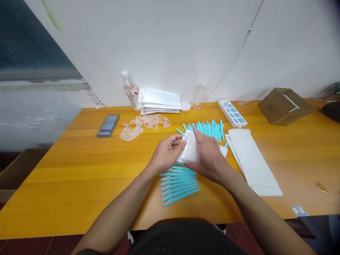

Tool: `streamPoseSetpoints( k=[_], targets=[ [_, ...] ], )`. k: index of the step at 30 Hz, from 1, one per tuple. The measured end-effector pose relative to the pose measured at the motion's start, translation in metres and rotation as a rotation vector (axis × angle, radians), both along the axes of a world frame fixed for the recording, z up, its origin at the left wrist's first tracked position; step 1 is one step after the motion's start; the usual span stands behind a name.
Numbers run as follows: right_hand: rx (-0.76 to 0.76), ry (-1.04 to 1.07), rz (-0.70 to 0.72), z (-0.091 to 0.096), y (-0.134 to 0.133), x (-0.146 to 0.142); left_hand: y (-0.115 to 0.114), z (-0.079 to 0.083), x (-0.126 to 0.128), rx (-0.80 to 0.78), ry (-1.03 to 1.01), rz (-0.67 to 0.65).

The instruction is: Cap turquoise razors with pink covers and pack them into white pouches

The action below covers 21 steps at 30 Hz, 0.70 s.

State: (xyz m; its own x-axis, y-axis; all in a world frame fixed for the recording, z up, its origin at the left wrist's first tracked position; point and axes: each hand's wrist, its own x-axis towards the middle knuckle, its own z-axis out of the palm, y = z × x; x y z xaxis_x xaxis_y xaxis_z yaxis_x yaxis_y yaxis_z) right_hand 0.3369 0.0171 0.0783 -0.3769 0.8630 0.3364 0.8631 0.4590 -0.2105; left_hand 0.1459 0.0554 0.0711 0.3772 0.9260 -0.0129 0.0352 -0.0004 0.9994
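Between my two hands is a small white packet with a shiny plastic surface, a white packet [190,148]. My left hand [167,150] pinches its left edge with thumb and fingers. My right hand [209,150] grips it from the right, thumb up along the top. Below them, a row of slim turquoise plastic sticks [180,182] lies side by side, its upper end partly hidden by the hands. Behind the hands sits a loose heap of similar turquoise pieces [209,128]. A white flap [223,151] shows beside my right hand.
Small pale pink pieces [151,121] lie scattered to the left, near a blurred phone [108,125]. Along the wall stand a bottle [130,91], stacked white packets [160,101], a clear jar [200,97], a power strip [232,113] and a cardboard box [284,108]. Long white bags [255,163] lie at right.
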Motion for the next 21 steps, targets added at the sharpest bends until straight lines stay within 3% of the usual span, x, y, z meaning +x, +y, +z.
streamPoseSetpoints(
  k=[4,9,14,17,21],
  targets=[
    [0.022,0.031,-0.043,-0.011,0.003,-0.015,-0.006,0.001,-0.002,0.135,0.201,0.126],
    [0.009,-0.046,-0.039,-0.005,-0.005,-0.006,-0.012,0.000,-0.010,0.405,0.536,0.249],
    [0.015,-0.095,-0.123,-0.004,-0.014,-0.008,-0.021,-0.001,-0.001,0.536,0.665,0.221],
    [0.050,-0.062,-0.148,-0.009,-0.018,-0.013,-0.025,0.002,0.005,0.454,0.534,0.145],
    [0.008,0.098,-0.073,-0.009,-0.016,-0.012,-0.016,0.010,0.003,0.089,0.083,-0.009]
  ],
)
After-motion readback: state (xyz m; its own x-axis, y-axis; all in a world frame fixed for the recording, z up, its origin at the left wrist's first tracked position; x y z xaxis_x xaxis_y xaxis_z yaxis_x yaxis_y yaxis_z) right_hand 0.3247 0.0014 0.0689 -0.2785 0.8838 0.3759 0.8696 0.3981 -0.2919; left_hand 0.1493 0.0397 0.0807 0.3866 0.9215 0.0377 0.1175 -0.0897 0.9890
